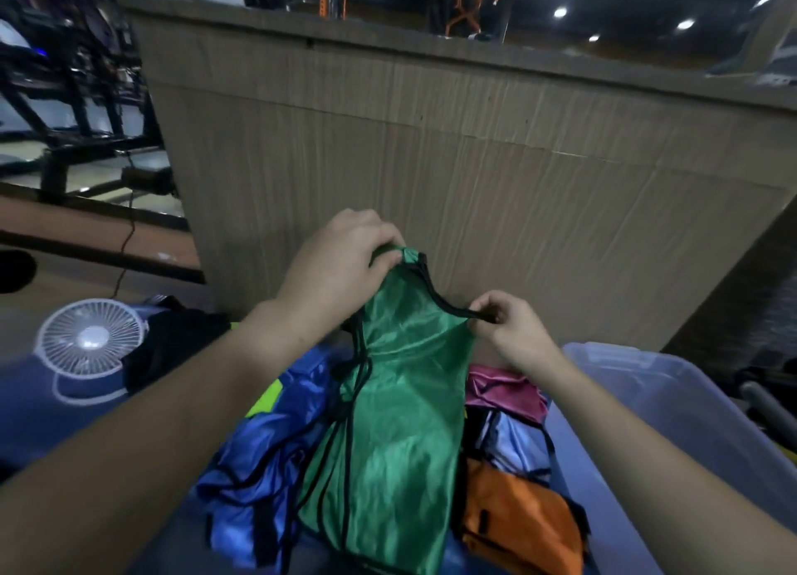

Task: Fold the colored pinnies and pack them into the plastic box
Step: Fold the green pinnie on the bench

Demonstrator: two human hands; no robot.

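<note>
A shiny green pinny (388,436) with black trim hangs in front of me, held up by its top edge. My left hand (340,264) grips one top corner. My right hand (509,324) pinches the black-trimmed strap at the other side, slightly lower. Below lie a blue pinny (267,454), a pink one (500,391), a light blue one (515,443) and an orange one (517,518), all crumpled. The clear plastic box (638,398) stands at the lower right, beside the pile.
A large cardboard wall (474,165) rises just behind the pinnies. A small white fan (90,337) stands at the left, with black cloth (172,341) next to it. Dark metal frames (77,100) fill the far left.
</note>
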